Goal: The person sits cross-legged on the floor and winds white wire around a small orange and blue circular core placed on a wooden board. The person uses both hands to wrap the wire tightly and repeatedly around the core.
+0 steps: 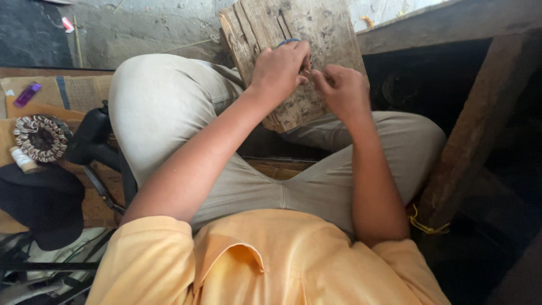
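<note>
The left hand (279,70) hides most of a small blue thing (289,42), perhaps a ring.

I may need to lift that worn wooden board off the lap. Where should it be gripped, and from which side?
Probably by the bare far end of the wooden board, coming from above and beyond the knees. The left hand and right hand crowd its near half, and the near end rests between the thighs.

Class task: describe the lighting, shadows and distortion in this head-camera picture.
Head view: soft daylight falls evenly on the left hand, right hand and wooden board; the recess beside the wooden post sinks into deep shadow; wide-angle distortion bends the edges; the orange shirt looms large, slightly soft.
</note>
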